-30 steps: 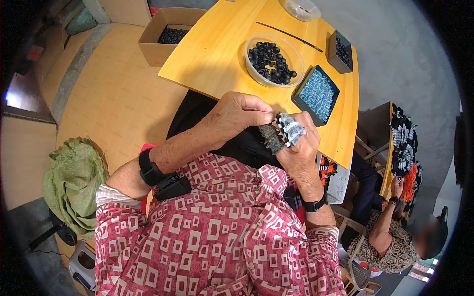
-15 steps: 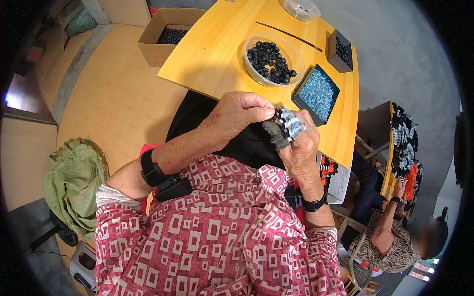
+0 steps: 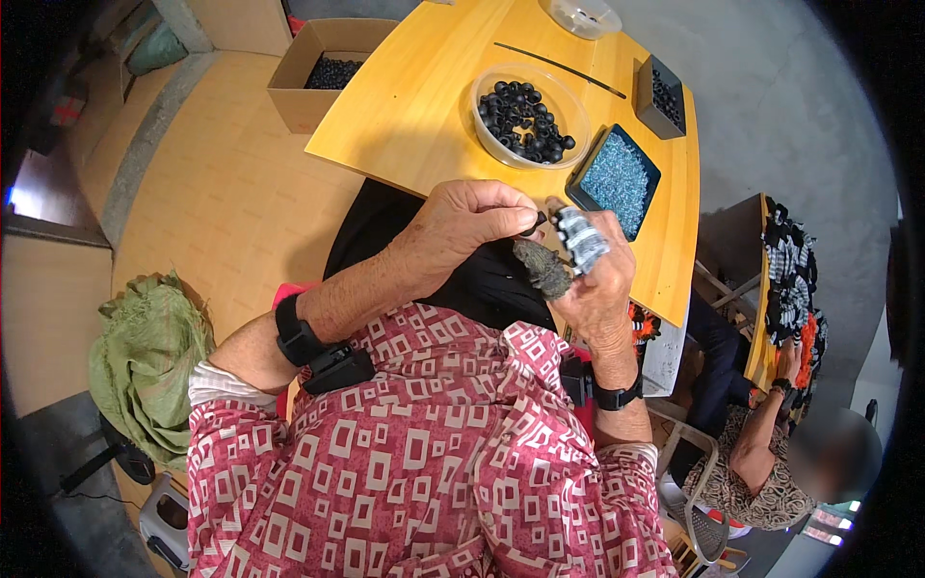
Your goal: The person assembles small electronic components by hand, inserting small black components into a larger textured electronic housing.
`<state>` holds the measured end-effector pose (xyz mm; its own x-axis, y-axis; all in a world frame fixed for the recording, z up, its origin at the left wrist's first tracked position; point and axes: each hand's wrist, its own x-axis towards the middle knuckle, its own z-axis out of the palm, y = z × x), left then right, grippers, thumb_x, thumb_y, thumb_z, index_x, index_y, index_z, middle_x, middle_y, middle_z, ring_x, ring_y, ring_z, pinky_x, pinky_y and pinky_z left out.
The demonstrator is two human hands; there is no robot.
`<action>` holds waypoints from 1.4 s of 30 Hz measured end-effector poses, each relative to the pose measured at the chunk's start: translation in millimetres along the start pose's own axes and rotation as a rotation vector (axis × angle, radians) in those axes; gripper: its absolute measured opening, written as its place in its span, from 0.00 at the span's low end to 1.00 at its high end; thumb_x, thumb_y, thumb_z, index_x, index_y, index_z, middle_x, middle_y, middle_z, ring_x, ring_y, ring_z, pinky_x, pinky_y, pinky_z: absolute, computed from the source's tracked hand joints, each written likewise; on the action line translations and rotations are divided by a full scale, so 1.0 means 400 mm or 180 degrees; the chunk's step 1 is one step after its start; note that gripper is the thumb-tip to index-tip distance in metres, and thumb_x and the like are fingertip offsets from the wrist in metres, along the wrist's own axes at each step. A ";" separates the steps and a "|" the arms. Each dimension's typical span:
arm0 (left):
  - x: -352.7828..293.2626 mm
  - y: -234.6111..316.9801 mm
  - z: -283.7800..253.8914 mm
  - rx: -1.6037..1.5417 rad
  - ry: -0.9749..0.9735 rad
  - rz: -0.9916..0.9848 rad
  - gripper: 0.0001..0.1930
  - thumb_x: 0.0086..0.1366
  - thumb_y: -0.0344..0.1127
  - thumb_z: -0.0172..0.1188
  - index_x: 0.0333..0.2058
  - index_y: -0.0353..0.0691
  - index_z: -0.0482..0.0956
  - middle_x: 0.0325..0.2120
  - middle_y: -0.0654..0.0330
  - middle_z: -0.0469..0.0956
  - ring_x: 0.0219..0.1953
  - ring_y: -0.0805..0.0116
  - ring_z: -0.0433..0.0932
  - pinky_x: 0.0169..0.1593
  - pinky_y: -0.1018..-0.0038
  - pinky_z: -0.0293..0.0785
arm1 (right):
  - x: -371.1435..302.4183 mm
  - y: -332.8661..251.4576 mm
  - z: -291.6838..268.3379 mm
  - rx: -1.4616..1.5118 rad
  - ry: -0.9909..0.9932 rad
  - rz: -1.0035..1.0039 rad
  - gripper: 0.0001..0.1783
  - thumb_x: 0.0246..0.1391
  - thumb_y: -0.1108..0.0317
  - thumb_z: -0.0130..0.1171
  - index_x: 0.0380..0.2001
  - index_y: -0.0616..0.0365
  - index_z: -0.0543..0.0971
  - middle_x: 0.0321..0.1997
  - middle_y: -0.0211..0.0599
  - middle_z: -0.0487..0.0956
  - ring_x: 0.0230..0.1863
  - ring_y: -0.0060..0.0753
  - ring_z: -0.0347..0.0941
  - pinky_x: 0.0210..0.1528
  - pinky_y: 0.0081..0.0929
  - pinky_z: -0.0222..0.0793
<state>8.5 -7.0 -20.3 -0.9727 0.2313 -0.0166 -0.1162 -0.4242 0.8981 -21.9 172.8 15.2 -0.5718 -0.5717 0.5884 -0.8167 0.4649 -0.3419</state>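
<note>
The left fingers pinch a small dark piece between the hands, before the counter's near edge. I see the right fingers half curled beside it; I can't tell whether they grip it too. On the counter I have a clear bowl of black rounded pieces and a dark tray of bluish beads.
</note>
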 end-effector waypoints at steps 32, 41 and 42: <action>-0.018 0.021 0.018 0.0429 0.0253 0.0082 0.08 0.57 0.30 0.61 0.35 0.32 0.80 0.31 0.61 0.79 0.35 0.77 0.75 0.43 0.80 0.70 | -0.021 0.016 0.021 -0.0074 0.0367 -0.0518 0.15 0.30 0.73 0.68 0.27 0.63 0.77 0.27 0.38 0.76 0.27 0.41 0.71 0.29 0.31 0.69; -0.022 0.011 0.028 0.0557 0.0357 0.0220 0.08 0.57 0.29 0.60 0.35 0.33 0.80 0.32 0.60 0.80 0.36 0.77 0.76 0.43 0.80 0.71 | -0.026 0.023 0.028 -0.0072 0.0385 -0.0496 0.15 0.29 0.74 0.68 0.27 0.63 0.77 0.27 0.38 0.76 0.27 0.40 0.71 0.29 0.31 0.69; -0.023 0.013 0.028 0.0648 0.0326 0.0253 0.08 0.58 0.30 0.60 0.35 0.32 0.80 0.32 0.60 0.80 0.36 0.77 0.76 0.44 0.81 0.71 | -0.025 0.022 0.026 -0.0073 0.0381 -0.0496 0.15 0.29 0.74 0.68 0.27 0.63 0.77 0.27 0.38 0.76 0.27 0.40 0.71 0.29 0.31 0.69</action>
<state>19.2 -1.6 -10.4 -0.9937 0.1100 0.0226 -0.0056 -0.2499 0.9682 -24.1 175.5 -1.6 -0.4241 -0.5541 0.7163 -0.8918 0.3931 -0.2239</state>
